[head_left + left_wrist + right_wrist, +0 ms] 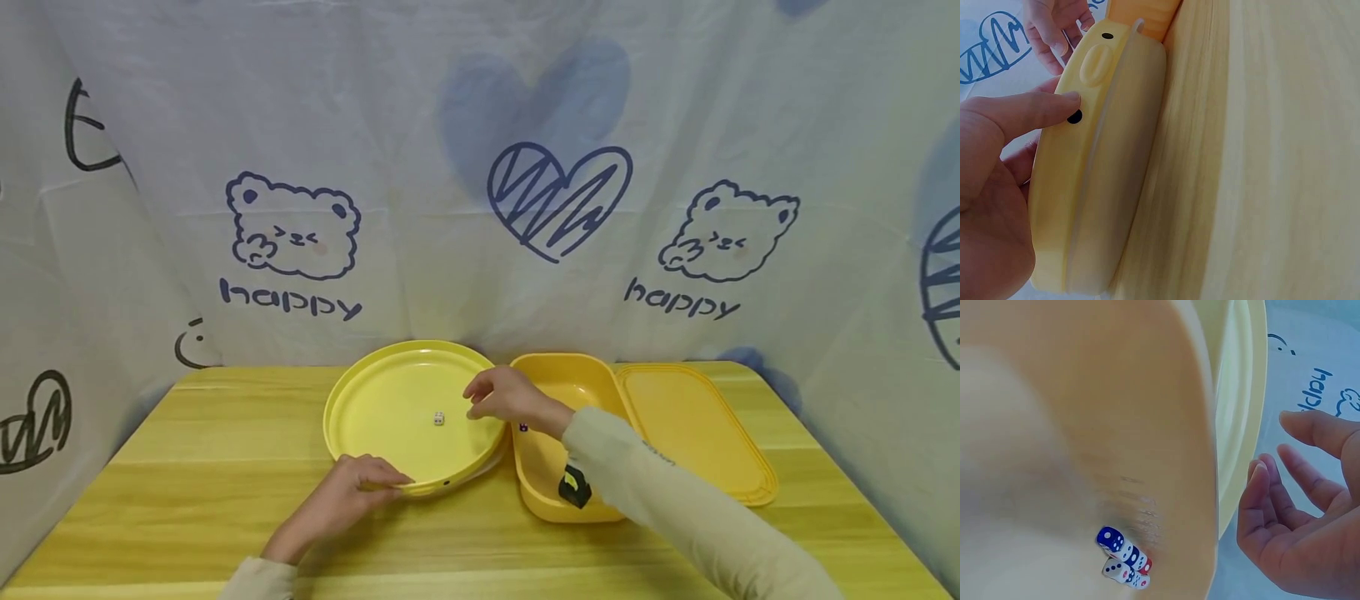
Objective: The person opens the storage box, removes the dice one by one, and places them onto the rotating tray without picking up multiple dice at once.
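A round, shallow yellow tray (397, 392) with a raised rim stands at the back of the table, a white die (438, 418) lying on it. My left hand (360, 492) grips the tray's near rim. In the left wrist view, the thumb (1041, 111) presses the outer side beside a black dot, while the other fingers reach behind the rim. Over the tray's right part hovers my right hand (510, 396), fingers loosely bent and nothing between them. Beside it, a deep orange-yellow box (536, 483) contains several blue, white and red dice (1124, 555), bunched together.
A flat orange-yellow lid (682, 425) lies right of the box, partly behind my right sleeve. Under the tray's rim shows a paler round body (1125, 150) resting on the wooden table (225, 442). A printed white cloth (420, 208) hangs behind and at both sides.
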`<state>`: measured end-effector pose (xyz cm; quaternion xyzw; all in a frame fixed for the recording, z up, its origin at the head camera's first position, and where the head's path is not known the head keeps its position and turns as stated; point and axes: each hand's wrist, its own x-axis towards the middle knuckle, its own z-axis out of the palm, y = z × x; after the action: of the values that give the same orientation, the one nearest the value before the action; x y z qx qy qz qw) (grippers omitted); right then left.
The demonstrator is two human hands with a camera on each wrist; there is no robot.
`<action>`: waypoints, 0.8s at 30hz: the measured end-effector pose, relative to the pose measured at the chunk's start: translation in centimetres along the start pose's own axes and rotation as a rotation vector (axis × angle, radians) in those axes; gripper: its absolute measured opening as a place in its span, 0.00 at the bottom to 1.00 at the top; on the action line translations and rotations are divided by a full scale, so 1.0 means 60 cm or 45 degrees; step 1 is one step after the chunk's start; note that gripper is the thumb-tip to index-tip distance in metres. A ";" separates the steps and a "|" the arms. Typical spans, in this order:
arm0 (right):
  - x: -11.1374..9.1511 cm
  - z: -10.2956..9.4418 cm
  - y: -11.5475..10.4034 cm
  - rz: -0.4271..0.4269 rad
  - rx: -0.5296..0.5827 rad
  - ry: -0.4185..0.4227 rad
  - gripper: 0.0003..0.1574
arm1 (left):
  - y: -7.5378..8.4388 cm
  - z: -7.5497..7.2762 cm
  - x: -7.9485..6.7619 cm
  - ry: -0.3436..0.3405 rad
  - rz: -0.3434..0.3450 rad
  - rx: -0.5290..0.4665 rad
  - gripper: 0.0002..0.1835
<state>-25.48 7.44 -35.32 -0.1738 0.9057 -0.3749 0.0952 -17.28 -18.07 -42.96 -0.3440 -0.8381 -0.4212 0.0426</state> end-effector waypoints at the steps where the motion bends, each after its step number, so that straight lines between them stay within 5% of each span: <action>1: 0.000 0.000 0.000 0.000 0.000 -0.003 0.16 | 0.000 0.000 -0.001 0.000 -0.007 0.001 0.07; 24: 0.016 -0.038 0.040 0.042 0.206 -0.023 0.20 | 0.000 -0.003 0.000 -0.027 -0.025 -0.031 0.08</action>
<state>-27.61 10.11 -35.48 -0.1539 0.8743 -0.4435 0.1234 -17.32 -18.19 -42.81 -0.3408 -0.8366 -0.4281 0.0252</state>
